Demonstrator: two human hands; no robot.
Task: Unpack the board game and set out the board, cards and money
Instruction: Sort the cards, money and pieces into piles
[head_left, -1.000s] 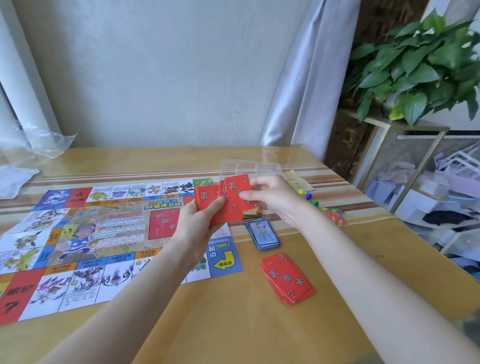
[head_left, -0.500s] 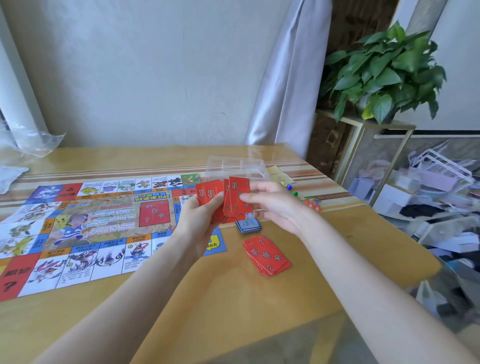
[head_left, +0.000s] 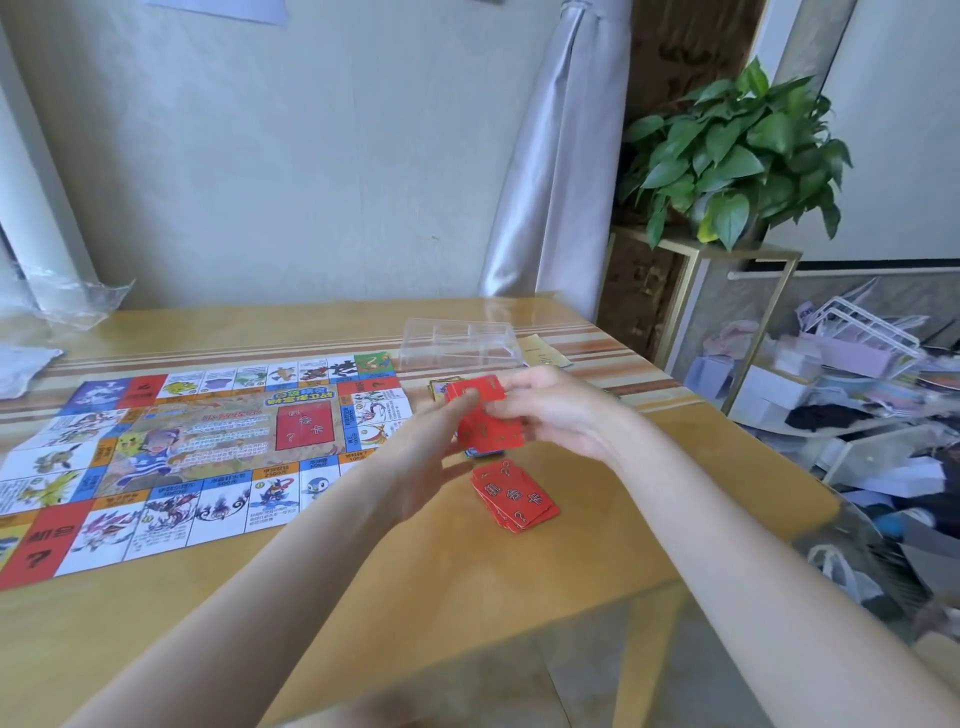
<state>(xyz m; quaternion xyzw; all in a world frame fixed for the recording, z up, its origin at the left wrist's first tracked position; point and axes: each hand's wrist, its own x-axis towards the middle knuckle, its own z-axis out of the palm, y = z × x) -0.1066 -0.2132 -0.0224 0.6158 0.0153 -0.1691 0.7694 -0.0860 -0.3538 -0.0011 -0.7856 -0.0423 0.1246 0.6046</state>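
The colourful game board (head_left: 197, 447) lies flat on the left half of the wooden table (head_left: 467, 582). Over the table's middle, my left hand (head_left: 421, 452) and my right hand (head_left: 561, 410) together hold a small bunch of red cards (head_left: 485, 415), blurred by motion. Below them a stack of red cards (head_left: 514, 496) rests on the table. Only the edge of a blue card stack (head_left: 480, 453) shows under my hands. A clear plastic tray (head_left: 460, 343) sits behind them, with a yellowish slip (head_left: 543, 353) beside it.
Crumpled clear wrapping (head_left: 62, 301) lies at the table's far left by the wall. The table's right edge drops to a cluttered floor with white boxes and racks (head_left: 841, 395). A potted plant (head_left: 727, 156) stands on a gold-framed stand, and a grey curtain (head_left: 550, 182) hangs behind.
The fanned red cards in my hands have been pushed together into a tighter bunch. My view has drifted, so the board and table sit further left.
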